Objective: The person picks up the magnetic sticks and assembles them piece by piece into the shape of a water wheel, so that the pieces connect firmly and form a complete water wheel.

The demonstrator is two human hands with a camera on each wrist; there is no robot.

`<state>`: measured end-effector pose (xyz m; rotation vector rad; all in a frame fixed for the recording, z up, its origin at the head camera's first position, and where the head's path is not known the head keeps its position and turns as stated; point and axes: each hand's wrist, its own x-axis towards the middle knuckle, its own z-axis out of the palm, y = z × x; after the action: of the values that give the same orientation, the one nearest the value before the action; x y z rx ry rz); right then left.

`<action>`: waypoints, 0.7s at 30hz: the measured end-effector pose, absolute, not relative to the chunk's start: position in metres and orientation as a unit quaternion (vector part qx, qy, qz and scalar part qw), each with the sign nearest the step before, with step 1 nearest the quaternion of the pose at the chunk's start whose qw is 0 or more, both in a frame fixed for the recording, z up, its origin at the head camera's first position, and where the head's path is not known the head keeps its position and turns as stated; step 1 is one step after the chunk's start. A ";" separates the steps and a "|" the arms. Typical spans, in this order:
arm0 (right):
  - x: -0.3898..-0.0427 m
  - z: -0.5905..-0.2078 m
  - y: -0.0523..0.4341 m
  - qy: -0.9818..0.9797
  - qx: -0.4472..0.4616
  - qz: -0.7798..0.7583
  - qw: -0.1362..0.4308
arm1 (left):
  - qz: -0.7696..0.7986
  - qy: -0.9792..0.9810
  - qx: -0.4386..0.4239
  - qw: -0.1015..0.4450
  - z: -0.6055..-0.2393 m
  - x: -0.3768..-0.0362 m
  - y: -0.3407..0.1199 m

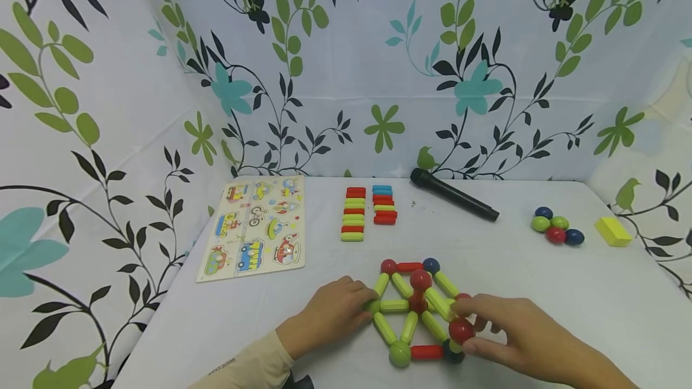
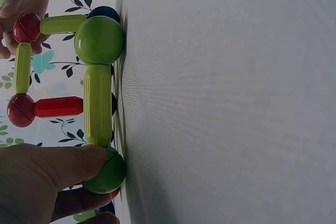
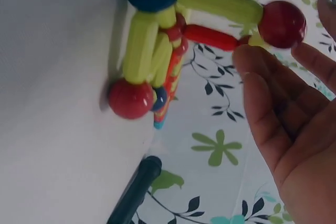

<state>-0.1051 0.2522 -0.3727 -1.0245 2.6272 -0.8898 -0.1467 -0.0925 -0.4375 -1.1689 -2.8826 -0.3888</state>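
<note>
A ball-and-stick construction [image 1: 397, 305] of green, red and blue balls with light green and red sticks rests on the table. My left hand [image 1: 336, 310] pinches the green ball [image 2: 106, 171] at its left corner, thumb on the near side. Two red balls [image 1: 420, 280] [image 3: 282, 24] stand raised above the base, joined by a light green stick [image 2: 22, 67]. My right hand [image 1: 513, 332] is at the nearer raised ball; its fingers [image 3: 270, 100] are spread and loosely bent, fingertips right at the ball's surface.
Short red, green and blue sticks [image 1: 353, 214] lie in two columns behind the construction. A picture puzzle board [image 1: 254, 227] is at back left, a black microphone [image 1: 454, 194] at back right. Several loose balls [image 1: 555, 235] and a yellow block [image 1: 613, 231] lie far right.
</note>
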 end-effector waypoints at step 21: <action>-0.303 -0.397 0.180 0.934 -0.353 -0.040 0.026 | -0.133 -0.919 -0.371 -0.010 -0.435 -0.146 -0.093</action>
<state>-0.3029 0.1796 -0.3974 -1.0915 2.8870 -0.1229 -0.1459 -0.0933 -0.4348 -1.1713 -2.9057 -0.4203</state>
